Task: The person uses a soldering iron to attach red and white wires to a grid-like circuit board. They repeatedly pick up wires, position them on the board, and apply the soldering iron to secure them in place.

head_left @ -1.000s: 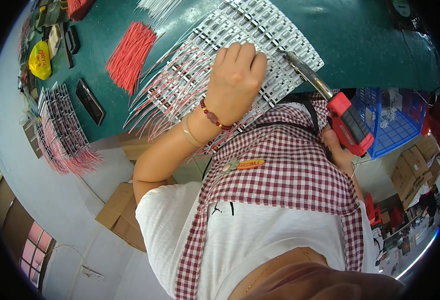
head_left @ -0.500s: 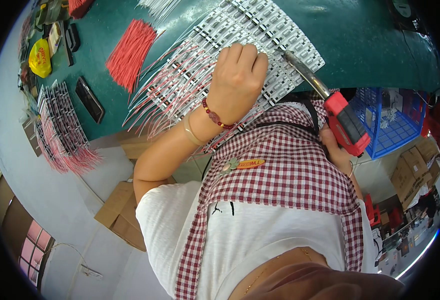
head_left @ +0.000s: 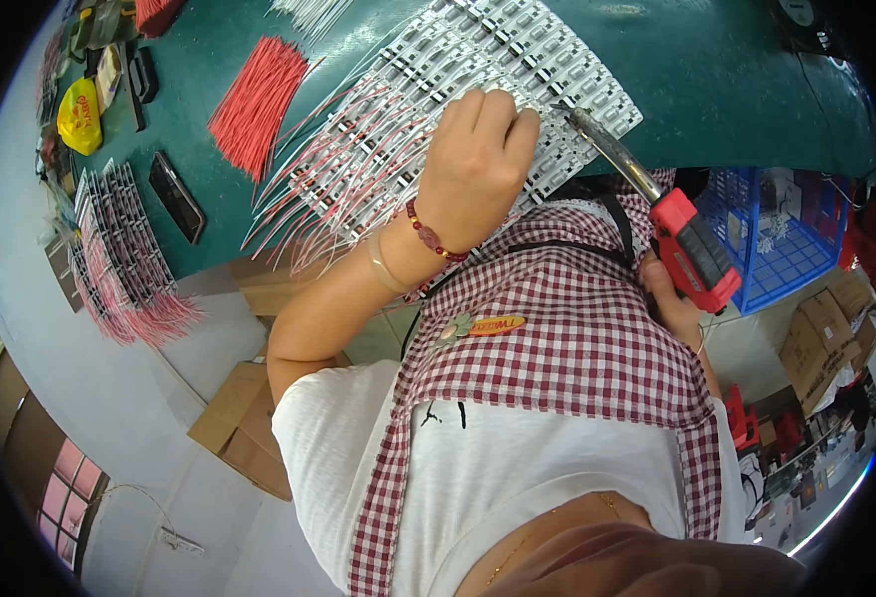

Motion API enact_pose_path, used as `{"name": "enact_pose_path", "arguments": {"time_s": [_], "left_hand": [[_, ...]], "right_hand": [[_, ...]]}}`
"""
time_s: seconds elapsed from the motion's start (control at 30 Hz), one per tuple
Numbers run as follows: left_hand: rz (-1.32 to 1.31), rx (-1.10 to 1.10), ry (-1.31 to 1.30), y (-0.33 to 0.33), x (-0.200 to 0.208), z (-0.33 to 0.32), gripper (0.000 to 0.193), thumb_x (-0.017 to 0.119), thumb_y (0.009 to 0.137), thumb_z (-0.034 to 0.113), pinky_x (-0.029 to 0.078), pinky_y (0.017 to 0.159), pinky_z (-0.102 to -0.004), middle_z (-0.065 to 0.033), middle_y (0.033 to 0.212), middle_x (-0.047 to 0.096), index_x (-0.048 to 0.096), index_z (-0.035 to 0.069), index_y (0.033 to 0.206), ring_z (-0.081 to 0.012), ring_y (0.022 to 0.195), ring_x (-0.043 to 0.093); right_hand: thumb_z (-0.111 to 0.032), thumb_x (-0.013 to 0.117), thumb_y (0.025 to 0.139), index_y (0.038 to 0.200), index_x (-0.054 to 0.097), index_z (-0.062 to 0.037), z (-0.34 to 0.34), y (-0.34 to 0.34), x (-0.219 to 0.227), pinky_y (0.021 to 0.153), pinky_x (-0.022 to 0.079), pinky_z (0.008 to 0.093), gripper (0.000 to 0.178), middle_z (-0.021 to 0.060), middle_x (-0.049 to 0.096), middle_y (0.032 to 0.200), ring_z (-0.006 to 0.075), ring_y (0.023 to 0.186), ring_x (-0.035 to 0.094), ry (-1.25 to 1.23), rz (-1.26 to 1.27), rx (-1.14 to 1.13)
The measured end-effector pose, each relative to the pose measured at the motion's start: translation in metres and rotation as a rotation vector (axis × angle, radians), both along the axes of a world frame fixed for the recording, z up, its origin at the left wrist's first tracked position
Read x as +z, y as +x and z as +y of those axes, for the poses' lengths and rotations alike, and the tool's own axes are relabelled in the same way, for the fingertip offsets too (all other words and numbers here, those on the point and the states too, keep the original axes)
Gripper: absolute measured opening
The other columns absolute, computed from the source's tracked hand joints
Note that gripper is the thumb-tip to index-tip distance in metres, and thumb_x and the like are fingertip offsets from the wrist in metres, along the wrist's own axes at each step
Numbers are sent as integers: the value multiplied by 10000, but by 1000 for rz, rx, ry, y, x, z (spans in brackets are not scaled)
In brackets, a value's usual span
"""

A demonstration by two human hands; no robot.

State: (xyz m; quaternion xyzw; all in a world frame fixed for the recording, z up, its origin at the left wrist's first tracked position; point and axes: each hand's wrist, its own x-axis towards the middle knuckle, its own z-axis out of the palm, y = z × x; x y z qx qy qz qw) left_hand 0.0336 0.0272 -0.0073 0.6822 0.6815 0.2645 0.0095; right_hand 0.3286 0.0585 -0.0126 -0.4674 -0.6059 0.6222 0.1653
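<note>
Rows of small white-and-metal parts form a panel (head_left: 577,95) on the green table, with thin red and white wires (head_left: 343,164) trailing off its left side. Over the middle of that panel is my left hand (head_left: 483,149), its fingers curled and closed; the fingertips are hidden, so what they pinch cannot be made out. Low on the right, my right hand (head_left: 669,298) grips a soldering iron (head_left: 695,249) by its red and black handle. The iron's dark metal tip points up and left, at the panel just right of my left hand.
A bundle of red wires (head_left: 257,104) lies left of the panel, and white wires (head_left: 311,15) lie beyond. A phone (head_left: 176,197), a second wired panel (head_left: 124,239) and a yellow bag (head_left: 80,116) are at the left. A blue crate (head_left: 791,261) stands right, near cardboard boxes (head_left: 824,338).
The panel has shifted slightly to the left. My left hand has tilted a little, with its knuckles slightly further right. The soldering iron has moved slightly right and down, still in my right hand.
</note>
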Motion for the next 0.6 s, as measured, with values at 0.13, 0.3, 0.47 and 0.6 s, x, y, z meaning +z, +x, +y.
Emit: {"name": "enact_pose_path", "arguments": {"time_s": [0.13, 0.3, 0.47, 0.6], "left_hand": [[-10, -23, 7, 0, -6, 1, 230, 589, 661, -34, 416, 616, -345, -82, 742, 451, 624, 10, 884, -238, 686, 483], [-17, -25, 2, 0, -7, 1, 214, 589, 672, -42, 415, 614, -346, -83, 734, 441, 622, 10, 877, -240, 680, 480], [-32, -25, 35, 1, -10, 1, 189, 591, 691, -42, 414, 613, -348, -85, 733, 436, 615, 8, 871, -240, 677, 477], [-30, -32, 22, 1, -9, 2, 187, 591, 688, -37, 413, 613, -348, -85, 733, 431, 611, 7, 868, -242, 677, 475]], "right_hand": [[-51, 669, 840, 1026, 630, -5, 0, -1, 1, 741, 484, 296, 196, 60, 644, 903, 149, 822, 603, 12, -42, 27], [-76, 686, 830, 1014, 640, -9, 0, 1, -2, 719, 488, 292, 201, 67, 652, 894, 151, 804, 612, 3, -67, 53], [-103, 698, 822, 993, 648, -12, 1, 0, -4, 686, 489, 294, 200, 70, 655, 851, 159, 745, 611, 80, -75, 50], [-101, 693, 824, 1002, 645, -10, 3, 2, -6, 693, 488, 293, 205, 71, 652, 857, 164, 752, 610, 96, -78, 104]]}}
